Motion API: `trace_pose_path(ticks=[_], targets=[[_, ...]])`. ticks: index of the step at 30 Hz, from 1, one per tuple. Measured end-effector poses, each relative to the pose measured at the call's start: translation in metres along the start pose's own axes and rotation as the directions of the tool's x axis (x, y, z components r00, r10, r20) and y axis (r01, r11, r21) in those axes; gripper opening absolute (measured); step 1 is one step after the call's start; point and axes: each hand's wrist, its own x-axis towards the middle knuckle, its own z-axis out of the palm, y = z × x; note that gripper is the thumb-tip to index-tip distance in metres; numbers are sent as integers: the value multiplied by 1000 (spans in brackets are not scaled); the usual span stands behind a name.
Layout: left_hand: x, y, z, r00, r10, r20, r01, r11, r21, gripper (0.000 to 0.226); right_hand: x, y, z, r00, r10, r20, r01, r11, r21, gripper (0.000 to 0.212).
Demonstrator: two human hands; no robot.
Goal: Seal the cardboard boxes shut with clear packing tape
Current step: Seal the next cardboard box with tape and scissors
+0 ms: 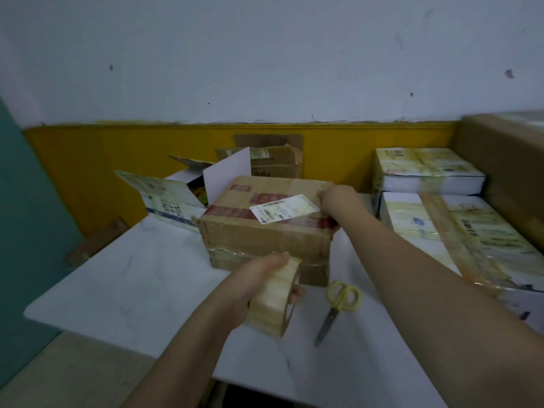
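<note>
A closed brown cardboard box (259, 231) with red printed bands and a white shipping label sits in the middle of the white table (123, 284). Clear tape runs across its front face. My left hand (250, 287) grips a thick roll of clear packing tape (278, 301) just in front of the box's lower front edge. My right hand (338, 201) rests on the box's top right edge; its fingers are hidden behind the corner.
Yellow-handled scissors (338, 304) lie on the table right of the tape roll. An open white carton (176, 198) stands behind left, another brown box (273, 160) against the yellow wall. Taped white cartons (459, 228) are stacked at the right.
</note>
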Motion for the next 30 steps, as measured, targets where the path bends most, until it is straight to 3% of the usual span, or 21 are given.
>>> trace_pose_path(ticks=[1, 3, 5, 7, 9, 11, 14, 17, 20, 23, 25, 27, 28, 29, 30], targets=[[2, 0, -1, 1000, 3, 5, -3, 1000, 1, 35, 0, 3, 3, 988, -82, -133, 71, 994, -87, 24], [4, 0, -2, 1000, 6, 9, -6, 1000, 0, 36, -3, 8, 4, 899, -236, -369, 198, 970, -139, 26], [8, -2, 0, 1000, 6, -4, -6, 1000, -2, 38, 0, 3, -2, 791, -432, -433, 374, 902, -216, 46], [11, -5, 2, 1000, 6, -18, -6, 1000, 0, 40, 6, -10, -6, 767, -605, -215, 521, 782, -341, 60], [15, -8, 1, 1000, 17, -9, -17, 1000, 14, 39, 16, -20, -1, 799, -600, 40, 573, 739, -354, 65], [18, -10, 1, 999, 39, -18, -39, 999, 2, 34, 24, -25, 9, 817, -540, 202, 573, 722, -388, 67], [24, -11, 1, 994, 87, -63, -89, 995, -32, 21, 18, -29, 17, 824, -491, 283, 567, 732, -378, 79], [32, -13, 0, 983, 125, -136, -128, 992, -16, 15, -20, -18, 19, 736, -576, 355, 673, 675, -303, 92], [36, -15, 5, 970, 199, -138, -205, 978, -29, 33, -58, 6, 15, 659, -672, 339, 752, 591, -292, 93], [35, -15, -5, 966, 202, -162, -190, 978, 88, 28, -66, 14, 8, 635, -723, 271, 769, 558, -312, 90], [33, -15, -31, 911, 268, -314, -208, 955, 210, 49, -67, 20, 11, 652, -733, 196, 749, 581, -319, 88], [37, -19, -71, 736, 437, -517, -246, 884, 396, 66, -70, 36, 22, 724, -688, 46, 668, 684, -292, 91], [42, -23, -89, 620, 517, -590, -222, 837, 500, 68, -73, 44, 26, 777, -629, -23, 611, 763, -211, 94], [50, -27, -103, 557, 538, -633, -174, 821, 544, 72, -75, 50, 29, 820, -568, -70, 562, 822, -90, 95], [59, -29, -110, 573, 521, -632, -151, 825, 544, 78, -76, 54, 32, 843, -529, -96, 531, 847, -5, 94]])
